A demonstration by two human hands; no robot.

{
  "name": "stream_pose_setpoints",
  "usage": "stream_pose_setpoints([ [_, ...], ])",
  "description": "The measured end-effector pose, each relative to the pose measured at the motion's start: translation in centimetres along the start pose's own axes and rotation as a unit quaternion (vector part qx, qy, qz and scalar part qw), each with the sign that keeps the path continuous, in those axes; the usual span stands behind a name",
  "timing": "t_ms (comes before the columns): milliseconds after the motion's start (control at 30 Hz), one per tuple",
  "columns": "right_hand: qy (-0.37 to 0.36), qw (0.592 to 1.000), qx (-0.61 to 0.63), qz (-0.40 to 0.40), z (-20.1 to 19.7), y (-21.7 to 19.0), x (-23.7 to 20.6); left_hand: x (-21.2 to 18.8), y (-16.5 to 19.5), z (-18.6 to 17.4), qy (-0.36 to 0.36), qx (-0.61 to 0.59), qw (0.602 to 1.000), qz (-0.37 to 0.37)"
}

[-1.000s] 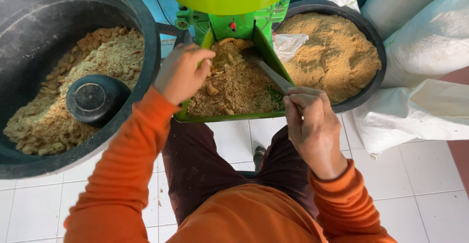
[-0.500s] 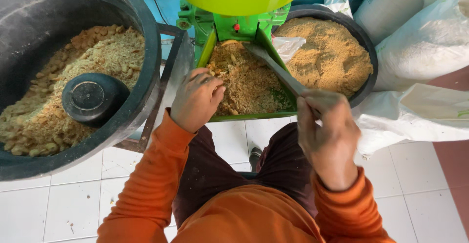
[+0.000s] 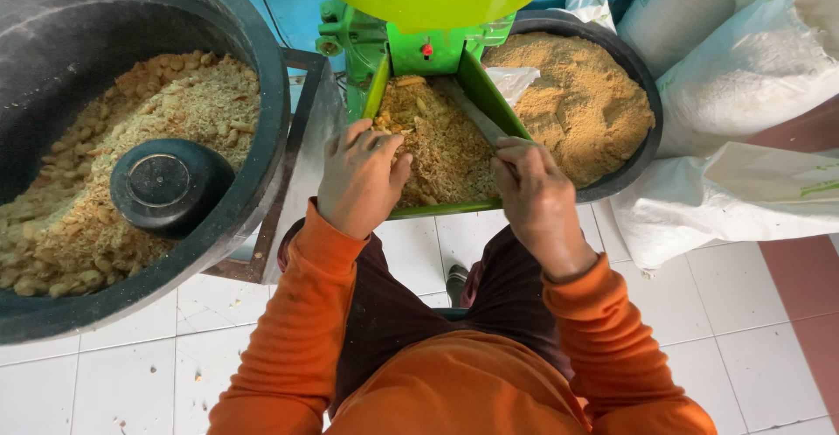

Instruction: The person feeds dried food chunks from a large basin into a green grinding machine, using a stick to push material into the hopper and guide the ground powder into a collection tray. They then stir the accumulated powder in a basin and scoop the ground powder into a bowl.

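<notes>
My left hand (image 3: 360,177) rested loosely curled on the crumbly meal (image 3: 437,142) in the green chute (image 3: 489,94), my right hand (image 3: 535,192) closed round a metal scraper (image 3: 472,111), black tub (image 3: 262,76) at left.

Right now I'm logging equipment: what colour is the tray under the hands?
Green, seen in the head view: the tray holding crumbly meal.

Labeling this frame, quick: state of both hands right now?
Left hand: loosely curled, palm down on the crumbly feed in the green tray; a grip cannot be told.
Right hand: closed on a flat metal scraper.
</notes>
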State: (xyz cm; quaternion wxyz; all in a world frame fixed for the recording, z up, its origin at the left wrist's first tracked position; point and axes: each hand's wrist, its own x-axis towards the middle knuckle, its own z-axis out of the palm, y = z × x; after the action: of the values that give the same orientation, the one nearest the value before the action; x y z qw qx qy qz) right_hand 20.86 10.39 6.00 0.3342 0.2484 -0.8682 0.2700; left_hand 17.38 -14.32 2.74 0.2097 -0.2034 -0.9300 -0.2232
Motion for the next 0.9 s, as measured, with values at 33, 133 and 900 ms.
stream_pose_setpoints([
  [33, 0.004, 1.0, -0.003, 0.007, -0.2, 0.2, -0.1, 0.0, -0.1, -0.1, 0.002, 0.003, 1.0, -0.003],
  [133, 0.01, 0.997, 0.028, 0.067, -4.0, -0.8, -0.1, 0.0, -0.4, -0.1, 0.008, 0.004, 1.0, 0.002],
  [900, 0.022, 0.999, -0.043, 0.014, -4.1, -5.2, 0.8, -0.6, -1.0, -0.2, -0.008, 0.034, 0.999, 0.0],
])
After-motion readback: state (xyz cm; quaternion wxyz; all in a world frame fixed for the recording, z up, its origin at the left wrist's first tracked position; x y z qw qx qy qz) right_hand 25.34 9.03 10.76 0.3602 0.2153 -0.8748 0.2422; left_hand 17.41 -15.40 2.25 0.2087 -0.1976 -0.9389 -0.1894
